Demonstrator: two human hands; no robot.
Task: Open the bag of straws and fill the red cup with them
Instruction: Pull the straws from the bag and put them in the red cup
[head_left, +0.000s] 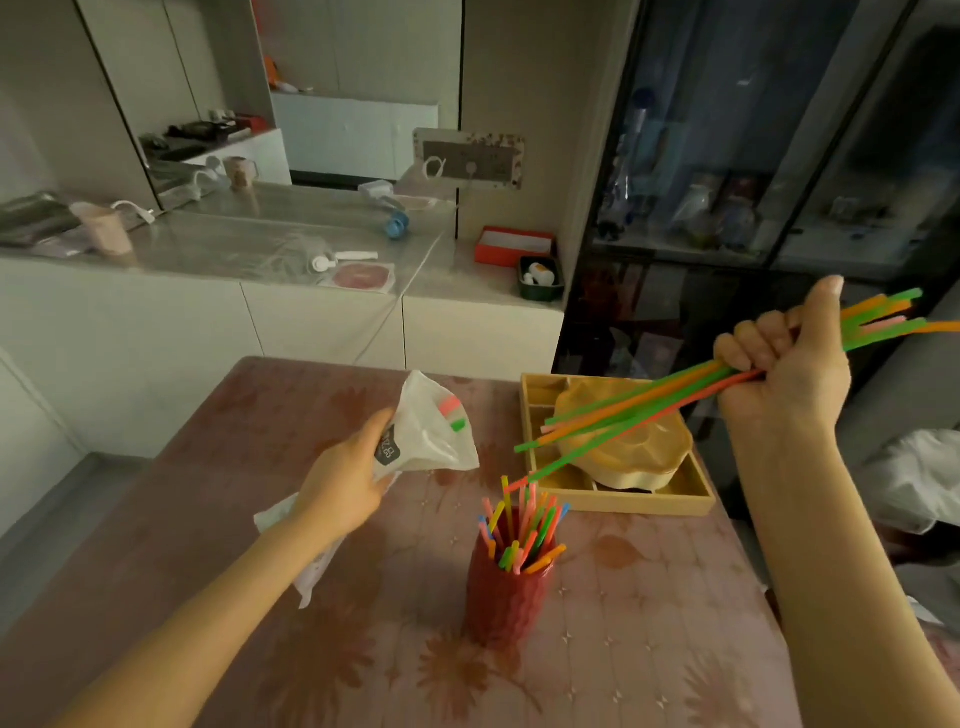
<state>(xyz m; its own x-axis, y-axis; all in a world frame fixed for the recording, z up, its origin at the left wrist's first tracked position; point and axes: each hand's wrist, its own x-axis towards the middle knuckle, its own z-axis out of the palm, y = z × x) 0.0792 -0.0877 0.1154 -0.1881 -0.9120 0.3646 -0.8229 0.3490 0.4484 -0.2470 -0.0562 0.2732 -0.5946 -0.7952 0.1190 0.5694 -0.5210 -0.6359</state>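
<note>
Bag (431, 431) open; red cup (506, 597) holds straws (524, 525)

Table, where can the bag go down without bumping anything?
Bare table lies in front of the red cup, between the two forearms, and at the far left corner behind the left hand holding the bag. It is crowded far right: the wooden tray sits there, and the right hand holds straws slanting over it.

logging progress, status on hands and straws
Left hand grips bag. Right hand grips straw bunch, tips above red cup, partly filled. Wooden tray close behind cup.
</note>
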